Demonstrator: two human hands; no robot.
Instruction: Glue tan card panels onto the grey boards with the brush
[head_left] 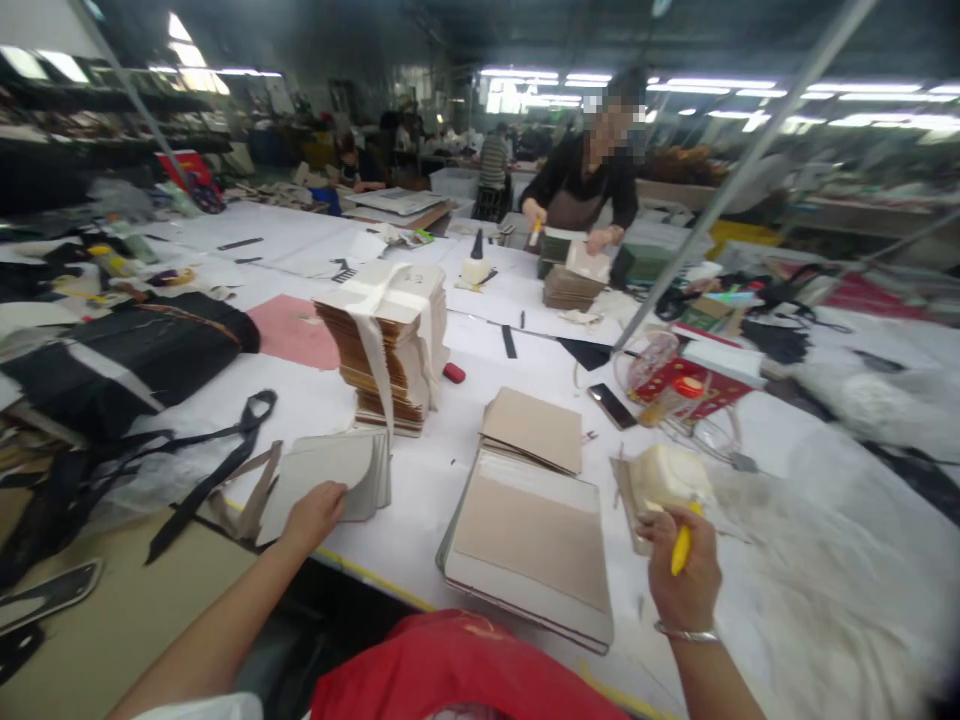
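Observation:
My left hand pinches the edge of a grey sheet on a fanned pile of grey sheets at the table's front edge. At the right, my right hand is closed round a yellow-handled tool, its tip by a cream block. Between my hands lies a stack of pale panels with a beige piece on top. Smaller beige sheets lie just behind it.
A tall bundle of brown-edged sheets tied with white strips stands behind my left hand. A phone, an orange-capped bottle and a metal pole are at the right. Across the table a person handles pieces.

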